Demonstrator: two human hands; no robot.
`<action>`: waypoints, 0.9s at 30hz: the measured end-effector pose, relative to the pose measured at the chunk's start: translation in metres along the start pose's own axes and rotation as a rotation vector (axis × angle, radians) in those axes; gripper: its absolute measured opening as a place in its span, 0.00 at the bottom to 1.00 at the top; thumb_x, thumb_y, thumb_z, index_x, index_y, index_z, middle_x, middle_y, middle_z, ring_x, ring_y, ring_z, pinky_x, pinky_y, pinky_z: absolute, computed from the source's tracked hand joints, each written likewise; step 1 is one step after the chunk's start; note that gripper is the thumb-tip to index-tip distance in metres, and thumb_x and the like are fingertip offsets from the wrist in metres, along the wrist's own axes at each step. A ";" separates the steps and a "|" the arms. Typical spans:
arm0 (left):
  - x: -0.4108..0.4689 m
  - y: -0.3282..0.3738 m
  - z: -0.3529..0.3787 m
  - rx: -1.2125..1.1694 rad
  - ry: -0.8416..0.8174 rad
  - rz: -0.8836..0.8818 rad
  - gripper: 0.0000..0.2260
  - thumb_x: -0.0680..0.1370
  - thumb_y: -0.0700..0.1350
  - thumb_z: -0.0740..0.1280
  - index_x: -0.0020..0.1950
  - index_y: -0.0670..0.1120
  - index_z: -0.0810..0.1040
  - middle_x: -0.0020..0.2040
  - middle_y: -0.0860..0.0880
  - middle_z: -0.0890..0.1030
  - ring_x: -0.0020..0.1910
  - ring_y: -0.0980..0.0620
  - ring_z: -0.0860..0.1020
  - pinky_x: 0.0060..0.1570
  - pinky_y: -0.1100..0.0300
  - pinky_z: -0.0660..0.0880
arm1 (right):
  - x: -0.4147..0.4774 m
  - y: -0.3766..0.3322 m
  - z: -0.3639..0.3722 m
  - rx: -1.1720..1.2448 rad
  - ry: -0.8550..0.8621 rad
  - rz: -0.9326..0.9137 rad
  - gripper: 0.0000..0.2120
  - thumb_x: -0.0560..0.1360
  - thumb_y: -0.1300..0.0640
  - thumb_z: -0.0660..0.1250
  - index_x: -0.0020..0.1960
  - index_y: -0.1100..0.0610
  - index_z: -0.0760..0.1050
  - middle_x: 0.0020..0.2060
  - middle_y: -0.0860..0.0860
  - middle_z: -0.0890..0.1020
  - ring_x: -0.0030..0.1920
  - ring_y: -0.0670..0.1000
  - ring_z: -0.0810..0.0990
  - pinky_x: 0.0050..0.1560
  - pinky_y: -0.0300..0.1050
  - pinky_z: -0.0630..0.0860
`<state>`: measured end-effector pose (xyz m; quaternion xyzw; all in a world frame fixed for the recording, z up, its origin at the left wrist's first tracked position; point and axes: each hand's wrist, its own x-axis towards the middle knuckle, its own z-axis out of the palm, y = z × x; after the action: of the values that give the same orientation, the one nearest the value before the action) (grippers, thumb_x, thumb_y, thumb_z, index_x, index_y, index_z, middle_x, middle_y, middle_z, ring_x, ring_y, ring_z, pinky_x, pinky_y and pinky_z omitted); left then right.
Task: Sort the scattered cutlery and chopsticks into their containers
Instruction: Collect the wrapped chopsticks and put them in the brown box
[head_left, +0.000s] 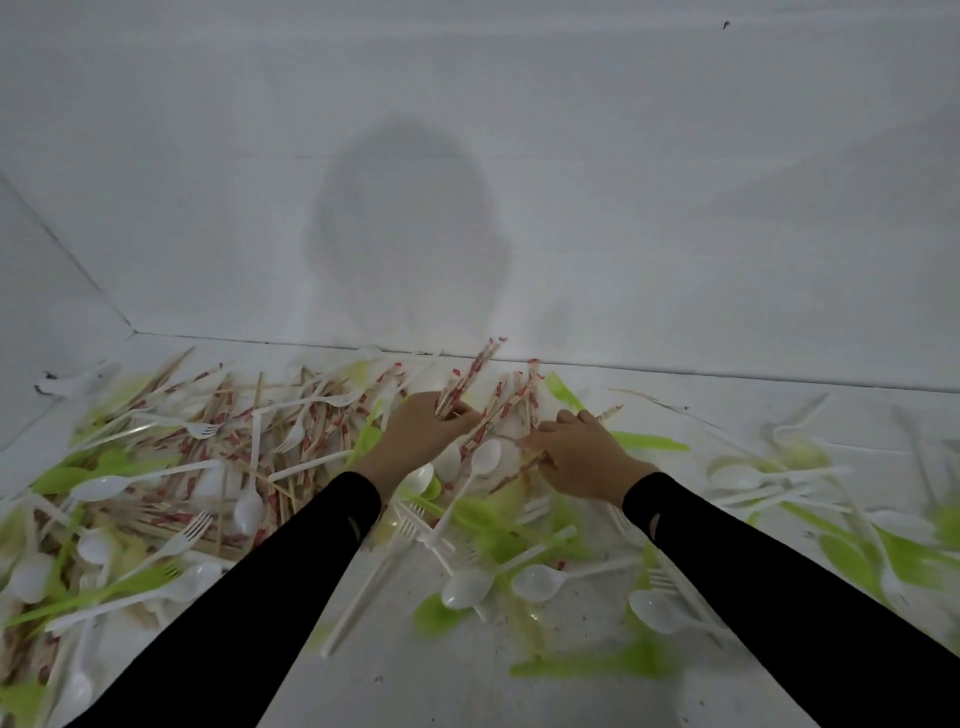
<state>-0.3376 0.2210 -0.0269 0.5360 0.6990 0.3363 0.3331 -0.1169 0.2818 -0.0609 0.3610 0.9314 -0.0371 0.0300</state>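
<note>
Black sleeves (291, 561) reach forward; the left hand (421, 431) grips a chopsticks bundle (470, 376), while the right hand (584, 452) touches the pile, its grip unclear. Spoons (540, 582) and forks (192, 532) lie scattered on the counter (415, 691), and no container is in view; the sorting looks barely begun.

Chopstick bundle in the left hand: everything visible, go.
The chopstick bundle is several thin sticks in pale sleeves with red print. The left hand grips its lower end; the far ends fan up and rightward toward the wall, above the scattered pile. Exact count unclear.
</note>
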 end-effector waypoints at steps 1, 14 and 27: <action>0.008 -0.002 0.006 0.086 -0.023 0.002 0.09 0.75 0.50 0.72 0.44 0.45 0.82 0.37 0.49 0.80 0.36 0.56 0.76 0.33 0.69 0.69 | -0.006 0.006 0.004 0.009 0.029 -0.012 0.20 0.77 0.51 0.54 0.64 0.48 0.77 0.54 0.48 0.81 0.55 0.55 0.74 0.53 0.47 0.62; 0.051 -0.024 0.043 0.749 -0.005 0.135 0.14 0.77 0.57 0.65 0.42 0.47 0.71 0.42 0.47 0.74 0.48 0.46 0.75 0.38 0.55 0.71 | -0.006 0.010 -0.007 0.363 0.145 0.465 0.12 0.77 0.46 0.64 0.56 0.51 0.78 0.46 0.50 0.83 0.49 0.54 0.81 0.45 0.44 0.73; 0.044 -0.045 0.028 0.668 0.024 0.079 0.14 0.75 0.41 0.63 0.62 0.45 0.73 0.56 0.46 0.73 0.55 0.44 0.73 0.42 0.55 0.69 | 0.038 -0.012 0.012 0.413 -0.002 0.610 0.14 0.79 0.57 0.59 0.63 0.61 0.69 0.59 0.56 0.74 0.55 0.58 0.78 0.47 0.47 0.72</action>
<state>-0.3469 0.2584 -0.0845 0.6382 0.7532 0.1075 0.1177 -0.1528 0.2968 -0.0758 0.6205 0.7538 -0.2138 -0.0329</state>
